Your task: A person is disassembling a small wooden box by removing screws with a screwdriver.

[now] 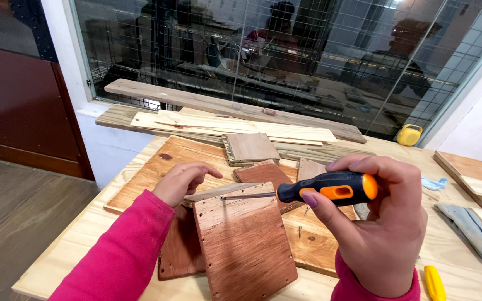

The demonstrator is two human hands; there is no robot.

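Right hand (pixel 383 223) grips one screwdriver (pixel 319 190), tip over the panel (pixel 244 239); left hand (pixel 182 181) curled, steadying panel's top edge.

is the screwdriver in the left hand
No, the right hand grips the black-and-orange screwdriver; the left hand rests on the wooden board.
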